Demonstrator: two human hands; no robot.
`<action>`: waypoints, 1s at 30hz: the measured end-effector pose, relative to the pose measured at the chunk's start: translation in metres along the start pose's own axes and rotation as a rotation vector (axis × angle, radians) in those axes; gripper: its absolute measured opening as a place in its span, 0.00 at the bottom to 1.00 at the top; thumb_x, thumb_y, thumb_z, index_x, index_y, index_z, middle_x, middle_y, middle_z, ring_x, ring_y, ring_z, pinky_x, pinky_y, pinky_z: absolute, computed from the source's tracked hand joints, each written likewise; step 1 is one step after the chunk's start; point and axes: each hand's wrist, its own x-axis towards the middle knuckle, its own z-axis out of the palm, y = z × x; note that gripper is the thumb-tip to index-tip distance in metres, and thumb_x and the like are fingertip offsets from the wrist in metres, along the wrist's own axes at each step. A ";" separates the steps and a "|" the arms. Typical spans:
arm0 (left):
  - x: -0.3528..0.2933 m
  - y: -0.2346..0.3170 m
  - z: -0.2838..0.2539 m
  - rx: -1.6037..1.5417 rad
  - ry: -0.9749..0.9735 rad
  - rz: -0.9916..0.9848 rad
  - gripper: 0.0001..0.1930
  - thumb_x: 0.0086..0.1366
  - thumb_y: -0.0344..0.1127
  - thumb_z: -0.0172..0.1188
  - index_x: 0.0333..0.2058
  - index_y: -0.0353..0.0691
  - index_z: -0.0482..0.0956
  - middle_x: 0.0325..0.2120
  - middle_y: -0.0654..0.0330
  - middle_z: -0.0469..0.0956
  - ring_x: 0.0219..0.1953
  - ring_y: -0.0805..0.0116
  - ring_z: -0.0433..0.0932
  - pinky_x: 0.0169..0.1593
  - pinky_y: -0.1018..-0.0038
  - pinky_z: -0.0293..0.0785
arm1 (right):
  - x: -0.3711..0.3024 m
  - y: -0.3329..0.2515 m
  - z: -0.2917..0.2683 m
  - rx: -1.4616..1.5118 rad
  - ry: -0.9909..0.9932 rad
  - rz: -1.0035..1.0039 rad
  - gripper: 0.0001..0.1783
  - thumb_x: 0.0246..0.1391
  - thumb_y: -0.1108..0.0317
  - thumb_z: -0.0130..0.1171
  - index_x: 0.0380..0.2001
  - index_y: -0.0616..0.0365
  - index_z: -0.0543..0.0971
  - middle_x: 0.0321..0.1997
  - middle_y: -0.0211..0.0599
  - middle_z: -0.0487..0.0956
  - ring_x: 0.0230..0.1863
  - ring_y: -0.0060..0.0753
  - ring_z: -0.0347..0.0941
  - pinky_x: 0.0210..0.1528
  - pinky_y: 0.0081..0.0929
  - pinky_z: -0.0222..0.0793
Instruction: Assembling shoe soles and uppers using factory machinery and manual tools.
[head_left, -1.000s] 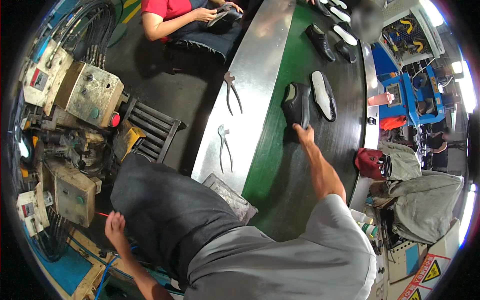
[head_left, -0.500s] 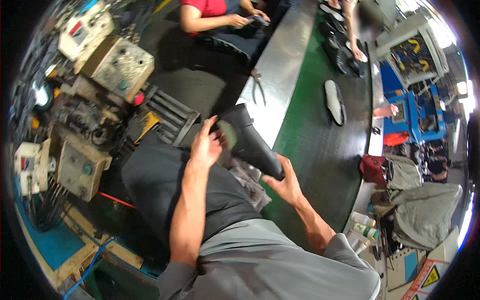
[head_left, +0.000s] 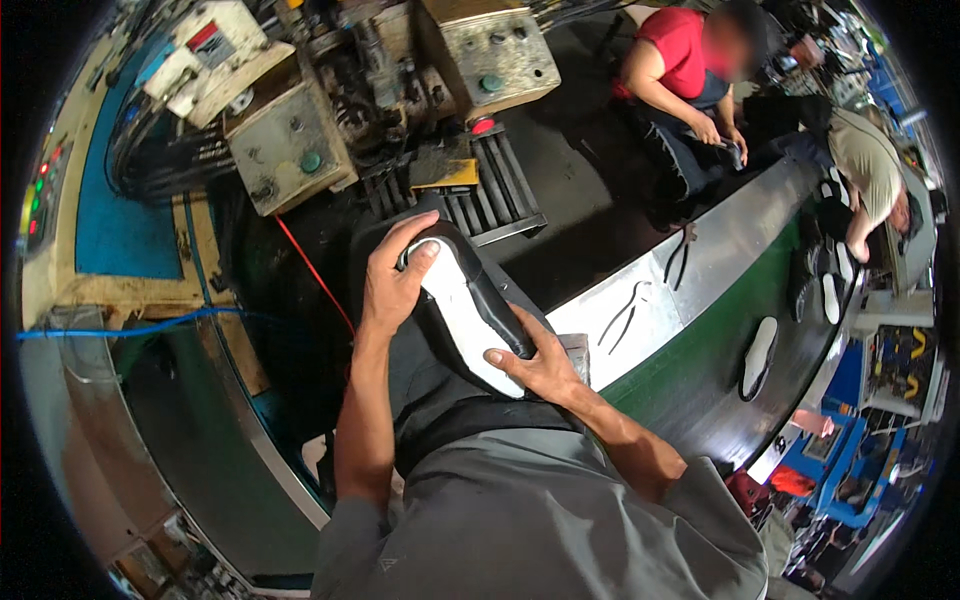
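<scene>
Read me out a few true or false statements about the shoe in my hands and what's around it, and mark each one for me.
1. The left hand and right hand both grip the black shoe. True.
2. The black shoe's white underside is turned away from the camera. False: it faces the camera.
3. A lone shoe lies on the belt, apart from the cluster farther along. True.
4. Two plier-like tools lie on the belt. False: they lie on the metal ledge beside it.
5. The person in red has nothing in hand. False: that person holds a dark object.
</scene>
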 end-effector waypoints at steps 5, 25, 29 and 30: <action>-0.006 -0.008 -0.012 0.001 0.039 -0.060 0.15 0.76 0.31 0.65 0.57 0.32 0.86 0.55 0.50 0.87 0.60 0.59 0.84 0.65 0.67 0.77 | 0.049 -0.027 -0.002 -0.231 -0.013 -0.351 0.49 0.69 0.46 0.68 0.80 0.63 0.60 0.81 0.58 0.64 0.80 0.49 0.62 0.80 0.43 0.59; -0.030 0.100 -0.030 -0.713 0.023 -0.219 0.66 0.53 0.56 0.83 0.79 0.28 0.54 0.78 0.42 0.64 0.78 0.50 0.66 0.79 0.56 0.60 | -0.002 -0.055 0.005 -0.310 -0.003 -0.227 0.69 0.49 0.59 0.85 0.84 0.59 0.49 0.74 0.69 0.66 0.72 0.74 0.69 0.75 0.53 0.68; -0.044 0.111 -0.032 -0.444 -0.117 -0.229 0.72 0.43 0.49 0.90 0.80 0.31 0.54 0.77 0.43 0.65 0.78 0.51 0.67 0.79 0.58 0.60 | 0.029 -0.006 0.012 -0.543 0.169 -0.662 0.72 0.38 0.70 0.87 0.83 0.57 0.52 0.74 0.66 0.63 0.67 0.75 0.69 0.68 0.60 0.72; -0.046 0.107 -0.036 -0.328 -0.195 -0.146 0.66 0.46 0.38 0.88 0.80 0.32 0.56 0.76 0.44 0.68 0.76 0.53 0.69 0.78 0.59 0.61 | 0.035 0.005 0.016 -0.533 0.161 -0.669 0.72 0.38 0.70 0.87 0.83 0.57 0.52 0.74 0.66 0.63 0.67 0.75 0.69 0.68 0.60 0.72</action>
